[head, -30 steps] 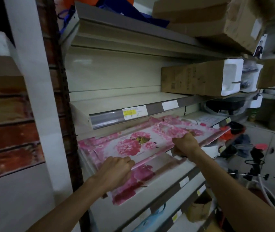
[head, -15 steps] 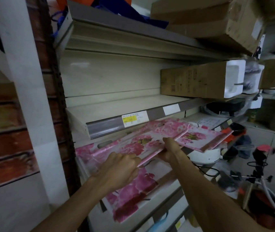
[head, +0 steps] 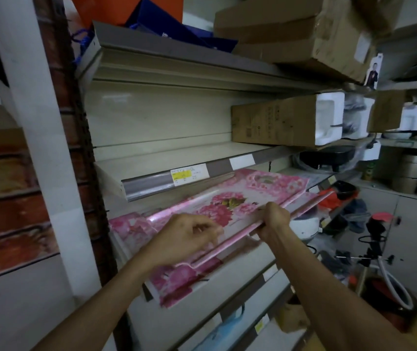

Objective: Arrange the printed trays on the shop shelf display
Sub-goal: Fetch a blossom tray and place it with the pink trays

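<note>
- Head view: our right hand [head: 272, 220] grips the front rim of the top printed tray [head: 242, 198], fingers curled around it, above the shelf [head: 242, 272] front edge.
- Our left hand [head: 184, 239] rests curled on the tray; whether it pinches, we cannot tell.
- We should slide it level, rims aligned.

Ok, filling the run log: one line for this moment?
right hand: grips pink floral printed tray edge | left hand: on tray, grip unclear | more trays beneath
</note>
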`<action>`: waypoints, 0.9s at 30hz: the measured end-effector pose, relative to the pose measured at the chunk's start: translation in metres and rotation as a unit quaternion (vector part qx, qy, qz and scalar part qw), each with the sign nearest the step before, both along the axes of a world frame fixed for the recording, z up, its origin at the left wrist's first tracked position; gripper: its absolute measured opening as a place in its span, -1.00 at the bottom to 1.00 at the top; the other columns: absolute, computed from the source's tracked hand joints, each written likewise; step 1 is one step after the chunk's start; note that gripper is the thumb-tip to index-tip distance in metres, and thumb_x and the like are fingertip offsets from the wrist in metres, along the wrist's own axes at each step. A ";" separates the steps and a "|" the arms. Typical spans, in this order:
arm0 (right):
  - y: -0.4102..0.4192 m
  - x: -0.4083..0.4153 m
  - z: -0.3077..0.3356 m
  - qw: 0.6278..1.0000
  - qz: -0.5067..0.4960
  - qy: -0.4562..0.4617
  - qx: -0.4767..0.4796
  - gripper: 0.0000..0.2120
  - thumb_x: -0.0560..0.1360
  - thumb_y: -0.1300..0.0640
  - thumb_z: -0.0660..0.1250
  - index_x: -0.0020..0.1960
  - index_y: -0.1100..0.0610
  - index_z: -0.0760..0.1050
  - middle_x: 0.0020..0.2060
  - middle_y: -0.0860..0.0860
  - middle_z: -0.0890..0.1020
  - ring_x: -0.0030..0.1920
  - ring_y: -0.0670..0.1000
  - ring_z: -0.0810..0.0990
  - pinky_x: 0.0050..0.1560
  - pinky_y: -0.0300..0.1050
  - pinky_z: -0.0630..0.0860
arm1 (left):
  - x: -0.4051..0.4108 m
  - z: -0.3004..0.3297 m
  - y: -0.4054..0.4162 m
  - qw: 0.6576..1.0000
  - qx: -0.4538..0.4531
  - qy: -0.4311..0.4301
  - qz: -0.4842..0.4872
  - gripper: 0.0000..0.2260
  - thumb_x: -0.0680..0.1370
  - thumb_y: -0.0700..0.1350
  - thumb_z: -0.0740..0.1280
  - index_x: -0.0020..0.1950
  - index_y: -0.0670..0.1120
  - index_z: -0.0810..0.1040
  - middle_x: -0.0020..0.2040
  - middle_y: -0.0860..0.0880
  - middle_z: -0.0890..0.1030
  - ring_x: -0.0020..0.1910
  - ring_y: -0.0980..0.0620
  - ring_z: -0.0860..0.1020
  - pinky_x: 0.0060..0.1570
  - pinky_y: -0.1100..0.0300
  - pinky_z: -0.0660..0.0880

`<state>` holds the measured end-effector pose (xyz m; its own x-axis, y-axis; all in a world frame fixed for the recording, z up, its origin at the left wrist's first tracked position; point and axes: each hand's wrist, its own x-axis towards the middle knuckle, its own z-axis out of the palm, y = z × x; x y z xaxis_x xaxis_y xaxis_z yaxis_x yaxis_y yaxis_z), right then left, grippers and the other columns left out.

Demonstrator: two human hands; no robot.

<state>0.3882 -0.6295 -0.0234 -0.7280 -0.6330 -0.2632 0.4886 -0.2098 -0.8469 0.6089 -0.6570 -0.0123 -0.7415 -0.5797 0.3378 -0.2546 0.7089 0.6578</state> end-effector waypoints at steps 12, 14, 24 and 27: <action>0.169 -0.036 -0.012 0.998 -0.038 0.040 0.012 -0.73 0.52 0.29 0.17 0.19 0.36 0.41 -0.05 0.16 0.58 -0.10 0.16 0.58 0.03 0.09 0.57 | -0.011 0.000 0.083 0.993 -0.081 0.009 0.087 -0.90 0.54 -0.05 0.37 0.00 0.02 0.66 -0.01 0.18 0.52 -0.02 0.16 0.53 0.01 0.30 0.42; 0.198 -0.038 -0.018 0.998 -0.030 0.051 0.010 -0.75 0.52 0.24 0.19 0.15 0.34 0.43 0.00 0.19 0.58 -0.09 0.16 0.55 0.03 0.07 0.58 | -0.003 -0.003 0.095 0.988 -0.102 -0.011 0.114 -0.85 0.55 -0.05 0.36 0.09 0.00 0.63 0.04 0.15 0.46 0.07 0.15 0.44 0.08 0.32 0.31; 0.302 -0.016 -0.033 0.987 0.033 0.156 -0.011 -0.65 0.59 -0.04 0.23 0.17 0.22 0.52 0.10 0.15 0.66 0.05 0.15 0.66 -0.02 0.04 0.59 | 0.040 -0.031 0.165 0.963 0.227 0.091 0.111 -0.81 0.56 0.05 0.32 0.10 -0.01 0.58 0.10 -0.05 0.66 -0.01 0.02 0.66 -0.11 0.28 0.54; 0.310 0.004 -0.028 0.981 0.065 0.180 -0.019 -0.70 0.60 -0.02 0.22 0.10 0.20 0.54 0.11 0.18 0.63 0.05 0.16 0.65 -0.11 -0.03 0.58 | 0.057 -0.040 0.190 0.964 0.221 0.105 0.105 -0.75 0.61 0.04 0.24 0.14 -0.05 0.62 0.00 0.01 0.72 -0.01 0.03 0.69 -0.02 0.21 0.60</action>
